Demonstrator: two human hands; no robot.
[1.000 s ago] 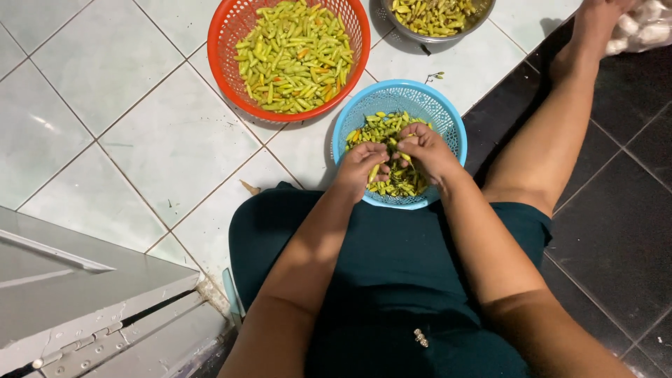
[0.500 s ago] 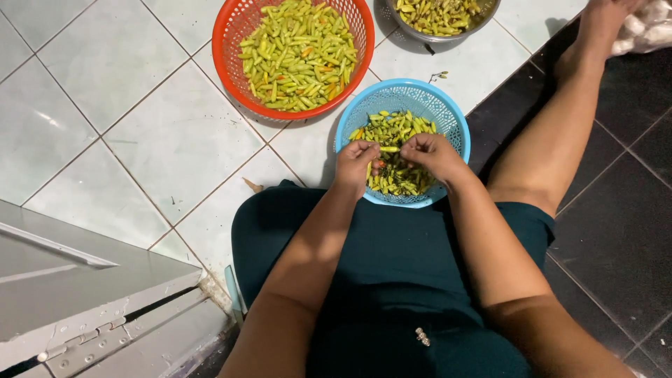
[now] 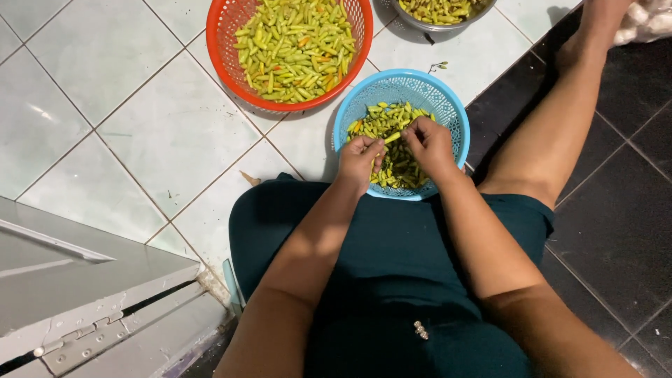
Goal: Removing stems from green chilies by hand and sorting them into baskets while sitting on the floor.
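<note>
Blue plastic mesh basket (image 3: 448, 105) of green chilies holds both hands: left hand (image 3: 361, 159) and right hand (image 3: 428, 143) pinch one yellow-green chili (image 3: 393, 137). Red plastic basket (image 3: 225, 63) sits at eleven o'clock, metal bowl (image 3: 420, 24) at twelve.

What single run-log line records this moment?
left hand: pinching chilli | right hand: pinching same chilli | over blue basket | orange basket beside

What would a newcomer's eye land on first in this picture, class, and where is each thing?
The red basket heaped with green chillies sits top centre on pale tiles. Below it, the left hand and right hand meet over the blue basket, pinching one chilli between them.
</note>
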